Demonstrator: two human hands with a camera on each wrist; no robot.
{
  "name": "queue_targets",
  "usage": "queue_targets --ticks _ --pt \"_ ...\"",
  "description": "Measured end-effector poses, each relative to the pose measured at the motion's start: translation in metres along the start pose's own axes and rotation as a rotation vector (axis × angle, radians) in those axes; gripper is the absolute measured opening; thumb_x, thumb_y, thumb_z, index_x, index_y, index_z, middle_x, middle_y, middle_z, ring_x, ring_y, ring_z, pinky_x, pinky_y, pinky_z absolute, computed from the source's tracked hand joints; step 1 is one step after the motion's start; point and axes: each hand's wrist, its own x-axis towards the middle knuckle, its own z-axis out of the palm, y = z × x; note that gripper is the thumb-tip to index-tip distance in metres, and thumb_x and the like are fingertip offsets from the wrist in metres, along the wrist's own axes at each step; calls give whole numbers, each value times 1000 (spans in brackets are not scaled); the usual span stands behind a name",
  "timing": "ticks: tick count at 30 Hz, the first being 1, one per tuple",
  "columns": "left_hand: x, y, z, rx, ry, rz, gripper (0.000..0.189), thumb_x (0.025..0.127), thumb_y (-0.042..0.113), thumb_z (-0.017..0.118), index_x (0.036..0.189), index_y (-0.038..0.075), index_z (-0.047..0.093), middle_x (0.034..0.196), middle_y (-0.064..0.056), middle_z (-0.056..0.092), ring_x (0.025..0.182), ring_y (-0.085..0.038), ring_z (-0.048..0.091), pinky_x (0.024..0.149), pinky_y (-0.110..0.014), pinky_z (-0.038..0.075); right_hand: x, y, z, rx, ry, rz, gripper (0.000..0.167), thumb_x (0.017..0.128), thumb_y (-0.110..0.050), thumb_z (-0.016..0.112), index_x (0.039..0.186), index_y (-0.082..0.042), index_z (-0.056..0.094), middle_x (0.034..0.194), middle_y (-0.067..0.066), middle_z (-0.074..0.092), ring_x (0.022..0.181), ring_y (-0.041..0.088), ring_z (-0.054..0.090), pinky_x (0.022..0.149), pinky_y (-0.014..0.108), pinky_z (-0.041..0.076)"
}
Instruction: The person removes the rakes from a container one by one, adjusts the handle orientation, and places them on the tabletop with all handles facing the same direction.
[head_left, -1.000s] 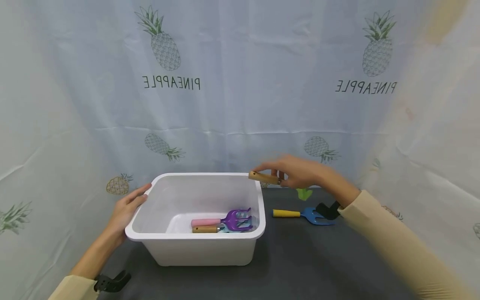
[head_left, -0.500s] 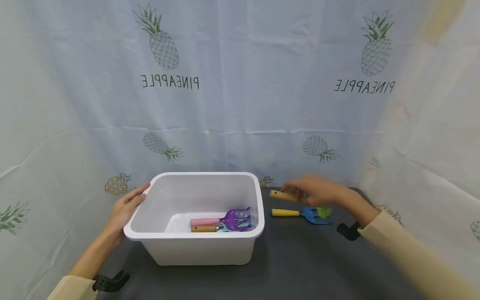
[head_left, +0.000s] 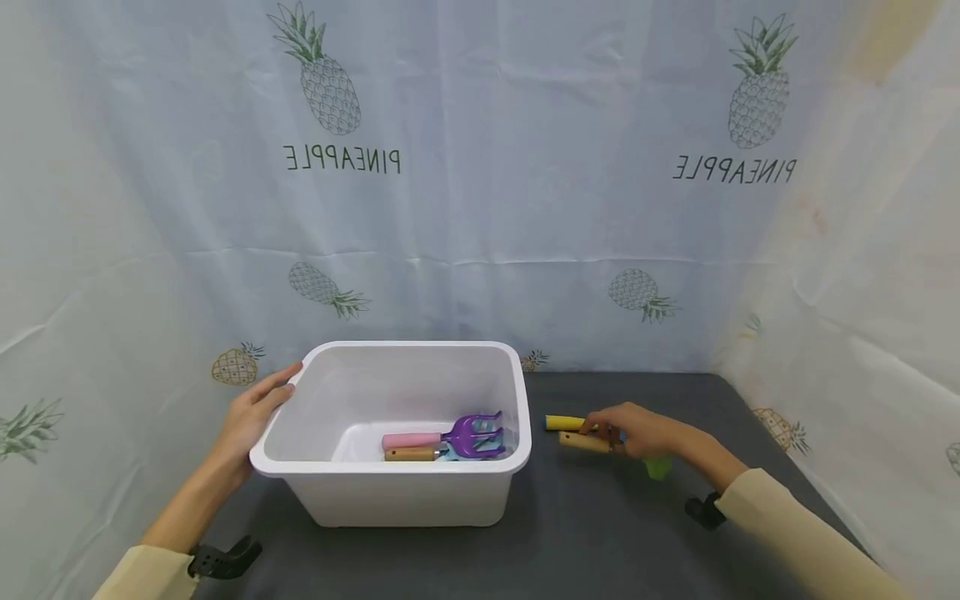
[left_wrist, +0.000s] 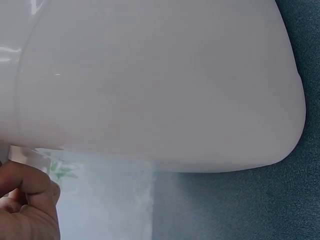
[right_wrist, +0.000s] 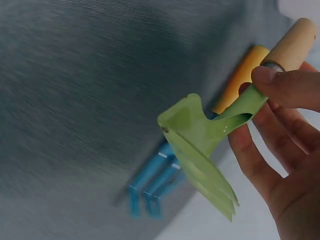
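My right hand (head_left: 647, 431) pinches a green two-headed garden hoe (right_wrist: 200, 137) near where its wooden handle starts, with a flat blade on one side and prongs on the other. A blue hand fork with a yellow handle (head_left: 564, 422) lies on the table just behind it; the hand covers most of its head in the head view. My left hand (head_left: 247, 421) grips the left rim of a white plastic tub (head_left: 405, 470), thumb over the edge. Inside the tub lie a purple fork (head_left: 467, 436) with a pink handle and a wooden-handled tool (head_left: 409, 454), its head partly hidden.
The dark table (head_left: 600, 533) runs under the tub and out to the right. A pineapple-print curtain (head_left: 480, 208) hangs behind its back edge, with pale cloth at both sides.
My right hand has carried the hoe from beside the tub's right rim rightward and down, to just in front of the blue fork. The left hand stays on the tub.
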Motion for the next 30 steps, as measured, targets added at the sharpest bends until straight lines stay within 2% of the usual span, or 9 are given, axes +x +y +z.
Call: queue_targets --ticks 4,8,11,18,30 --pt "-1 -1 0 6 -5 -1 65 108 48 47 164 18 31 168 -22 27 100 11 65 82 -25 61 -2 9 17 4 17 12 57 82 15 62 130 -16 66 96 -4 66 79 5 55 67 24 46" --pt "-1 -1 0 2 -5 -2 65 108 48 47 164 18 31 169 -23 25 100 12 64 82 -23 61 -2 14 28 5 14 47 59 83 13 63 130 -21 68 107 -7 69 87 4 59 72 26 50" --pt "-1 0 -1 -2 -3 -2 65 108 49 47 164 19 31 169 -22 25 101 12 64 82 -23 61 0 15 32 7 9 38 57 83 13 66 128 -22 69 110 -7 71 89 4 61 74 28 52" --pt "0 0 -1 -15 -7 4 65 108 49 48 163 19 32 169 -20 26 101 11 65 82 -23 61 4 18 39 -12 16 32 56 83 15 66 124 -23 71 103 -7 70 83 2 59 70 25 51" --pt "0 1 0 -16 -21 -6 66 108 49 47 164 19 30 170 -22 23 101 11 65 82 -25 62 6 18 39 -2 2 57 56 83 13 68 125 -23 72 106 -6 70 82 8 60 70 26 50"
